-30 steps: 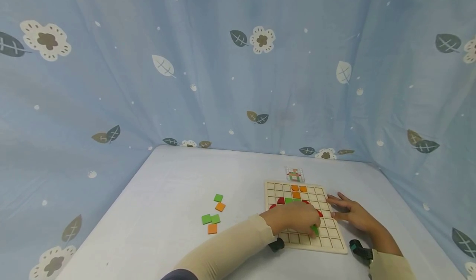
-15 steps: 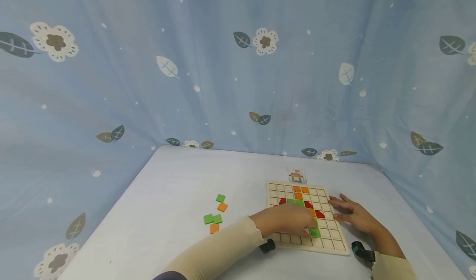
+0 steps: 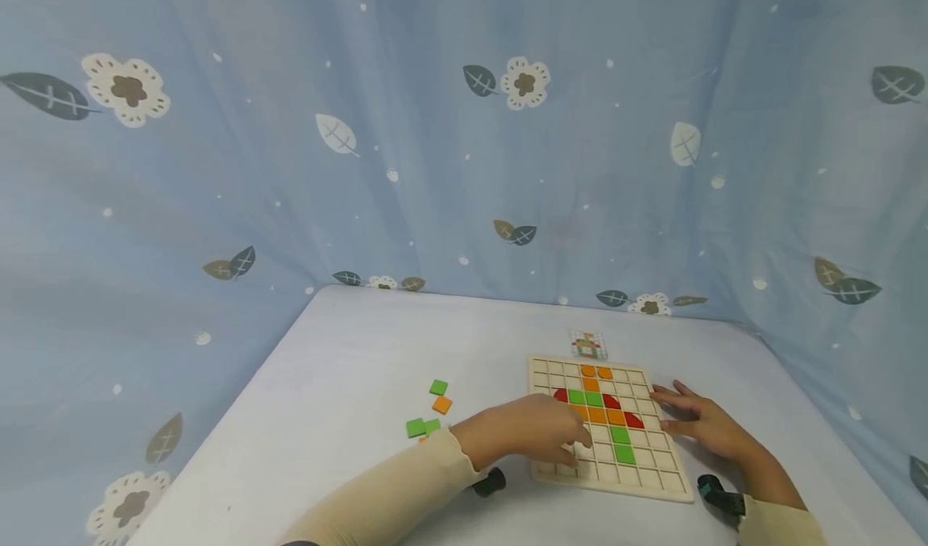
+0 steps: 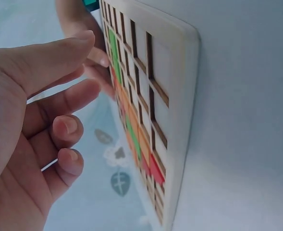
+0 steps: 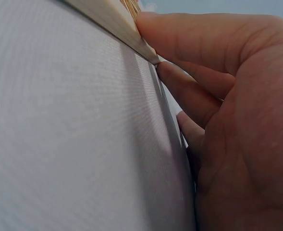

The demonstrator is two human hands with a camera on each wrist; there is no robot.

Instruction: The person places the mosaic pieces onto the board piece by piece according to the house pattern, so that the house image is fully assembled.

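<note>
loose green tile (image 3: 416,428), orange tile (image 3: 442,405), table (image 3: 348,345) left | left hand (image 3: 538,429) over grid board (image 3: 645,477), grip empty, thumb and fingertips parted | tile-laying apparently midway; next likely needs another loose tile | right hand (image 3: 703,427) touching board's right edge, grip spread

Left hand (image 4: 11,120), fingers loosely bent, above the gridded board (image 4: 177,106)
Green, orange and red tiles (image 4: 155,168) sit in it; right hand (image 4: 98,58) at its far edge
</note>
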